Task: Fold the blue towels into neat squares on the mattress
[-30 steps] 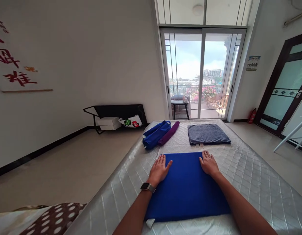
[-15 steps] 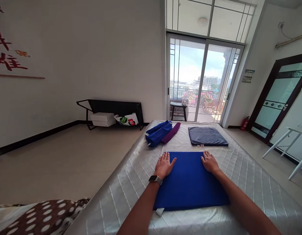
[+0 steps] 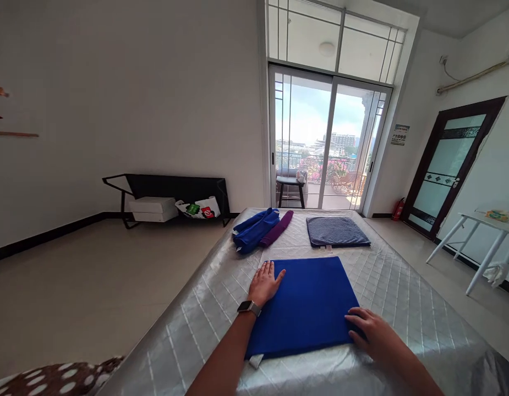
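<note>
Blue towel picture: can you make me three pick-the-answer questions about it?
1. Where does the left hand rest?
A. on the blue towel's far left corner
B. on the grey towel
C. on the floor

2. How many folded or rolled cloths lie on the mattress?
A. two
B. four
C. six

3. How does the blue towel lie?
A. rolled up
B. folded flat
C. hanging off the edge

Answers:
1 A, its palm lies flat there.
2 B: blue towel, grey towel, blue bundle, purple roll.
3 B, a flat rectangle under both hands, the right hand too.

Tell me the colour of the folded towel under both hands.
Bright royal blue, plain: the flat folded towel, clearest in the head view.
</note>
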Demonstrator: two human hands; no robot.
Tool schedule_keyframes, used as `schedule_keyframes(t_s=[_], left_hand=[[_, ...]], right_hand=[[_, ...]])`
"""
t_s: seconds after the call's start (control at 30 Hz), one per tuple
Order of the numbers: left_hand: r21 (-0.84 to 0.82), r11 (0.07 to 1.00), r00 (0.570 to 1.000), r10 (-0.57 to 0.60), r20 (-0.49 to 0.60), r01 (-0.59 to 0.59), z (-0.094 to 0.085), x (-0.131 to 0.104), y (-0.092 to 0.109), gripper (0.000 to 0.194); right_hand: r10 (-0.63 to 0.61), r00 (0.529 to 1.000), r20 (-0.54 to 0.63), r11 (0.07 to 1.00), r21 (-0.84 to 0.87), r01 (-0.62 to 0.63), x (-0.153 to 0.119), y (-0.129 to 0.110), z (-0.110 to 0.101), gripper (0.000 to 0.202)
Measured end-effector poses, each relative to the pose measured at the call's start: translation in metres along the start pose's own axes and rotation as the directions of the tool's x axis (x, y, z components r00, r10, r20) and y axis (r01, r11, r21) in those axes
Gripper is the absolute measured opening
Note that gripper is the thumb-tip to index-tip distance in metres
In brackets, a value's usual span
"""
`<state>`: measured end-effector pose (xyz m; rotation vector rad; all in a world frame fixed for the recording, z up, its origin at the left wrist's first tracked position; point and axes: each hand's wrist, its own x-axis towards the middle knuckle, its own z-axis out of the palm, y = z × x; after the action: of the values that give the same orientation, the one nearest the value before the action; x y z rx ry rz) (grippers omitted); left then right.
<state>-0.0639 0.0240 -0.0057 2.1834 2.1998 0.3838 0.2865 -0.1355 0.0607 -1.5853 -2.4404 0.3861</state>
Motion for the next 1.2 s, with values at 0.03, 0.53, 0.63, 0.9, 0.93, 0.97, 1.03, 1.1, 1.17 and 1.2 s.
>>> schedule_keyframes(t_s=[0.03,0.53,0.63,0.9,0.93,0.97,1.03,1.1,1.17,1.2], left_hand=[[0.009,1.0,1.0,-0.002,0.008,0.002,-0.001,0.0,-0.001,0.083],[0.111,0.991,0.997,0.069,0.014,-0.071,0.006,0.004,-0.023,0.076],[0.135,0.989,0.997,0.061,0.046,-0.067,0.006,0.003,-0.025,0.078],[0.164,0.98,0.993,0.113,0.023,-0.115,0.015,0.0,-0.035,0.075],[0.158,0.981,0.994,0.111,0.021,-0.113,0.016,0.001,-0.037,0.076],[0.152,0.982,0.994,0.112,0.017,-0.113,0.017,0.001,-0.038,0.076],[0.147,0.982,0.993,0.115,0.012,-0.116,0.019,0.002,-0.04,0.076],[0.142,0.983,0.993,0.115,0.024,-0.117,0.018,0.002,-0.04,0.078],[0.136,0.985,0.994,0.098,0.051,-0.104,0.017,0.0,-0.039,0.08],[0.135,0.985,0.993,0.096,0.066,-0.104,0.015,-0.001,-0.038,0.079]], right_hand=[[-0.007,1.0,0.002,1.0,0.027,0.007,-0.007,0.0,-0.002,0.04],[-0.035,0.999,-0.035,0.999,0.024,0.035,-0.02,-0.003,-0.006,0.036],[-0.028,0.999,-0.036,0.999,0.027,0.029,-0.022,-0.003,-0.01,0.03],[-0.037,0.998,-0.052,0.996,0.077,0.041,-0.019,0.004,-0.004,0.026],[-0.048,0.997,-0.06,0.996,0.073,0.052,-0.018,0.005,-0.003,0.026],[-0.058,0.996,-0.068,0.996,0.067,0.063,-0.018,0.006,-0.001,0.025],[-0.074,0.994,-0.079,0.996,0.042,0.077,-0.018,0.007,0.002,0.023],[-0.082,0.992,-0.091,0.997,0.01,0.083,-0.019,0.007,0.005,0.022],[-0.091,0.991,-0.101,0.996,-0.014,0.09,-0.019,0.006,0.006,0.021],[-0.098,0.99,-0.106,0.995,-0.02,0.097,-0.02,0.006,0.006,0.021]])
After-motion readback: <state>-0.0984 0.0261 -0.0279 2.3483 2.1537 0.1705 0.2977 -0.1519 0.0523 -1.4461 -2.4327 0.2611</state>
